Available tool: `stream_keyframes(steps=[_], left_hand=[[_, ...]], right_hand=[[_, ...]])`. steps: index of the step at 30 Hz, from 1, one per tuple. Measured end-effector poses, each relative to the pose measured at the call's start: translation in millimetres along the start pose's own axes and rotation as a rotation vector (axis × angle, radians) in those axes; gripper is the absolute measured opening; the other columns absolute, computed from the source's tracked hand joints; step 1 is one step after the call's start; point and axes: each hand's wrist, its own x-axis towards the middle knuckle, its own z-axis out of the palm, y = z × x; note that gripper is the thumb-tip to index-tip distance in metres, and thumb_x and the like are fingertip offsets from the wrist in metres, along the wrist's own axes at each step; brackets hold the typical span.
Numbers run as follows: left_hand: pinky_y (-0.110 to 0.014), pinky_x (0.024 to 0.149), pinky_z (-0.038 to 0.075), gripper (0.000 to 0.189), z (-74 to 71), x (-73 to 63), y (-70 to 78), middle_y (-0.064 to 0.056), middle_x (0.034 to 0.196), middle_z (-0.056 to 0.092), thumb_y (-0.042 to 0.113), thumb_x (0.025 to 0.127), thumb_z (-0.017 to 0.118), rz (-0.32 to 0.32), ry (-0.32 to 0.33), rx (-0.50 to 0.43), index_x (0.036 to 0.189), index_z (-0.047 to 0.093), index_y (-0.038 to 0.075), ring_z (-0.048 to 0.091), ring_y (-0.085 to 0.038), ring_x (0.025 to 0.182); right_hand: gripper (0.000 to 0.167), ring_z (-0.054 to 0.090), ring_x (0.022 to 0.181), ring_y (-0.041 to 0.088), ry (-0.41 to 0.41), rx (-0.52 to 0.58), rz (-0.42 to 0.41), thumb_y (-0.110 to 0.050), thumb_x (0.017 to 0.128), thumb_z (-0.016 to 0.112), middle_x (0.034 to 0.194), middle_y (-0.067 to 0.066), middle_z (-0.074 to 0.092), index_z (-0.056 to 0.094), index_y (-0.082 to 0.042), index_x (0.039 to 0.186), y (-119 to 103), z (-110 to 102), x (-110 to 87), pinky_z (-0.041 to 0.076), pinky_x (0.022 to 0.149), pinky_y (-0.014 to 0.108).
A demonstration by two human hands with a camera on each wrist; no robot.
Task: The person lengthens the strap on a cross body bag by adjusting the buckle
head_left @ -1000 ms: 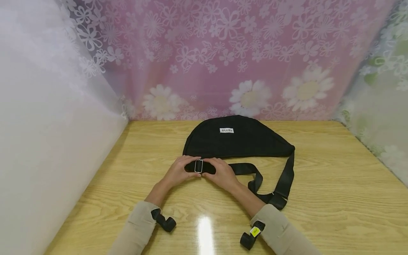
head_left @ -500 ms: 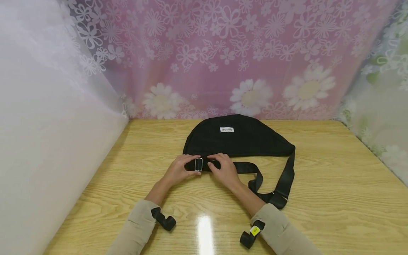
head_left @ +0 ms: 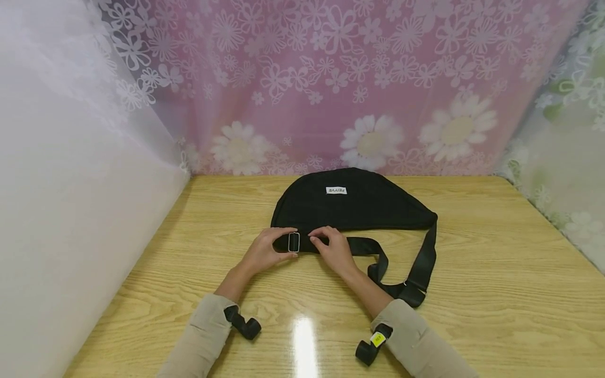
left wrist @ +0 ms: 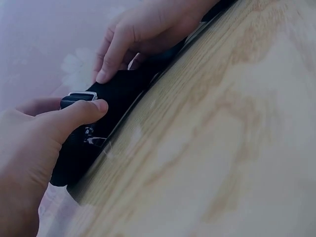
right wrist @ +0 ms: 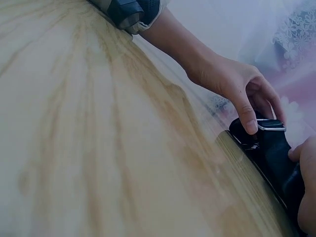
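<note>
A black bag [head_left: 352, 202] with a white label lies at the back of the table, its black webbing strap [head_left: 364, 245] running along its front edge. Near the strap's left end sits a silver rectangular slider buckle [head_left: 294, 242]. Thumb and fingers of my left hand [head_left: 262, 251] grip strap and buckle from both edges. Just right of the buckle, my right hand [head_left: 335, 252] pinches the strap with thumb and index finger drawn close together. In the left wrist view, the buckle [left wrist: 81, 96] stands raised on the strap beside the left thumb.
The wooden table [head_left: 189, 294] meets a pink flowered curtain [head_left: 302, 89] behind and pale curtains at both sides. On the right, the strap loops down from the bag to a second slider [head_left: 416, 290]. Black bands [head_left: 247, 326] hang from the sleeves.
The right hand has left the buckle's edges and shifted slightly right, its thumb and fingers closing together on the strap. The left hand keeps its grip at the buckle.
</note>
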Motion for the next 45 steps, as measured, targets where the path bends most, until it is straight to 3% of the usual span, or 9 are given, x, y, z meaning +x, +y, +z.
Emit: stream_keyframes(steps=[8,14,25,32,39,45], left_hand=[[-0.038,0.091,0.041,0.055,-1.5,0.0,-0.7,-0.003,0.112,0.062,0.022,0.067,0.084,-0.026,-0.017,-0.011,0.116,0.062,0.009,0.054,-0.02,0.106],[-0.038,0.091,0.042,0.055,-2.3,-0.2,1.7,-0.003,0.11,0.062,0.019,0.067,0.084,0.001,-0.012,-0.019,0.116,0.063,0.008,0.054,-0.02,0.105],[-0.043,0.088,0.042,0.056,0.6,-3.2,1.9,-0.005,0.105,0.064,0.023,0.066,0.084,-0.043,0.015,0.021,0.117,0.064,0.012,0.055,-0.026,0.101],[-0.041,0.088,0.042,0.055,0.6,-0.7,-0.5,-0.004,0.107,0.064,0.021,0.067,0.084,-0.013,0.014,-0.008,0.117,0.064,0.01,0.056,-0.022,0.099],[-0.041,0.087,0.043,0.054,0.8,-0.7,-1.0,-0.002,0.108,0.064,0.019,0.067,0.084,-0.023,0.001,-0.026,0.117,0.064,0.011,0.055,-0.023,0.1],[-0.042,0.087,0.043,0.054,0.7,-1.2,-1.6,-0.002,0.109,0.063,0.019,0.067,0.084,-0.012,0.012,-0.032,0.117,0.063,0.012,0.055,-0.023,0.101]], right_hand=[[0.006,0.058,0.083,0.017,-0.02,0.118,0.001,-0.007,0.084,0.067,0.085,0.001,0.061,0.068,-0.007,0.09,-1.6,3.5,2.0,0.046,0.076,0.037],[0.008,0.059,0.084,0.017,-0.042,0.16,-0.004,-0.008,0.085,0.066,0.087,0.001,0.062,0.068,-0.007,0.092,-1.8,5.4,1.5,0.047,0.076,0.037],[0.008,0.055,0.083,0.021,0.017,0.009,0.005,-0.01,0.084,0.068,0.086,0.0,0.065,0.07,-0.009,0.092,1.6,3.5,-0.9,0.044,0.073,0.039],[0.009,0.054,0.079,0.018,0.002,0.053,0.004,-0.01,0.084,0.068,0.085,0.001,0.066,0.07,-0.008,0.092,-0.2,3.9,1.1,0.045,0.069,0.037],[0.011,0.054,0.082,0.018,-0.034,0.097,0.0,-0.012,0.085,0.067,0.087,0.001,0.065,0.07,-0.008,0.095,-2.3,4.4,2.0,0.045,0.072,0.036],[0.009,0.053,0.082,0.023,0.039,0.014,-0.069,-0.012,0.084,0.067,0.084,0.0,0.063,0.071,-0.008,0.091,-0.6,2.9,0.8,0.04,0.077,0.044]])
